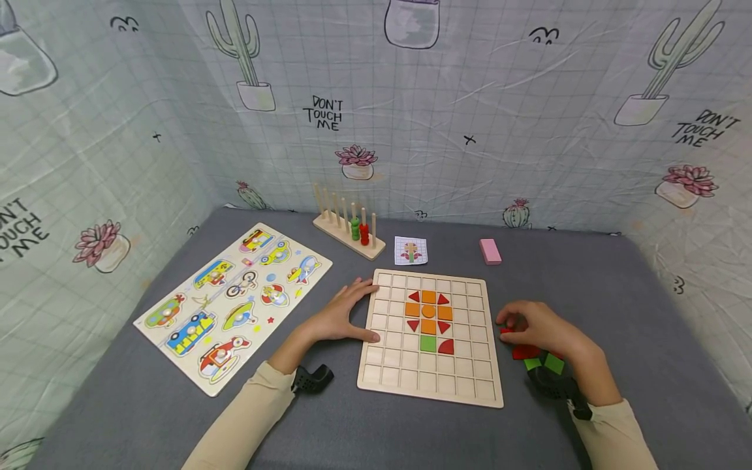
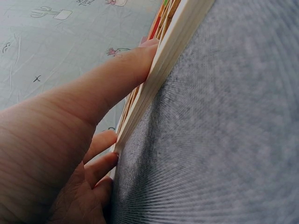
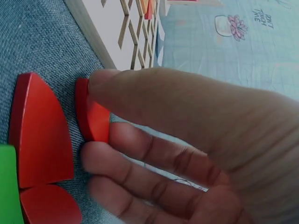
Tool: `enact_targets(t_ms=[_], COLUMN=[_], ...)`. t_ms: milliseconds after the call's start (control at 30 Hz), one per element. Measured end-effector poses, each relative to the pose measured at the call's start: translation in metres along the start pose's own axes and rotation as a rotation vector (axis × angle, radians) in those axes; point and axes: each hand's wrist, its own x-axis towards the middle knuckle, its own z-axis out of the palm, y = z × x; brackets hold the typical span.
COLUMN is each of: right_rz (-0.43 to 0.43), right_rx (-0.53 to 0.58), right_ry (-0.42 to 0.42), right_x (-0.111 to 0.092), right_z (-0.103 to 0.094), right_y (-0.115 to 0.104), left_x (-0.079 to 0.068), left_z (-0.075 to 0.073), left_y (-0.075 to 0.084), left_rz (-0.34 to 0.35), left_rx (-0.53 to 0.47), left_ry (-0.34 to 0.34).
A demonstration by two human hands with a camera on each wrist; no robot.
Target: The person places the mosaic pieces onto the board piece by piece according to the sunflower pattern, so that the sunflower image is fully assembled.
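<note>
A wooden grid board [image 1: 399,375] lies at the centre of the head view. On it are orange squares [image 1: 429,297] around an orange circle [image 1: 428,311], red triangles [image 1: 443,326], a green square [image 1: 427,343] and a red quarter-circle [image 1: 446,346]. My left hand [image 1: 337,316] rests at the board's left edge, thumb and fingers spread along it. Right of the board, my right hand [image 1: 537,326] pinches a red curved-edge block [image 3: 97,121] between thumb and fingers. Beside it in the right wrist view lie more red blocks [image 3: 44,135] and a green block [image 3: 8,182].
A picture puzzle board [image 1: 235,307] lies to the left. Behind the grid board stand a peg rack [image 1: 349,238] with green and red beads, a small pattern card [image 1: 410,250] and a pink block [image 1: 490,251]. A printed cloth [image 1: 411,163] hangs behind the grey table [image 1: 411,437].
</note>
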Motion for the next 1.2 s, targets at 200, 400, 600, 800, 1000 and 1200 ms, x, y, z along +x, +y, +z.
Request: enact_targets(t_ms=[200,400,600,800,1000,1200], right_rz=[-0.022,-0.023,-0.052,-0.115,-0.124,-0.135], right_rx=[-0.015,-0.015,-0.015,-0.014,0.025,0.05], right_ry=[0.013,0.005,-0.008,-0.017,-0.047,-0.087], right_x=[0.002,0.003,0.003,0.005,0.01,0.015], right_z=[0.002,0.002,0.002,0.003,0.009,0.019], right_y=[0.0,0.001,0.001,-0.009,-0.021,-0.029], left_x=[0.0,0.001,0.0,0.0,0.0,-0.001], left_z=[0.0,0.001,0.0,0.001,0.001,0.001], left_y=[0.0,0.0,0.002,0.002,0.001,0.001], left_rz=[-0.001,0.002,0.0,0.004,0.005,0.007], left_rx=[0.001,0.002,0.003,0.008,0.007,0.009], left_ry=[-0.001,0.006,0.006,0.006,0.012,0.012])
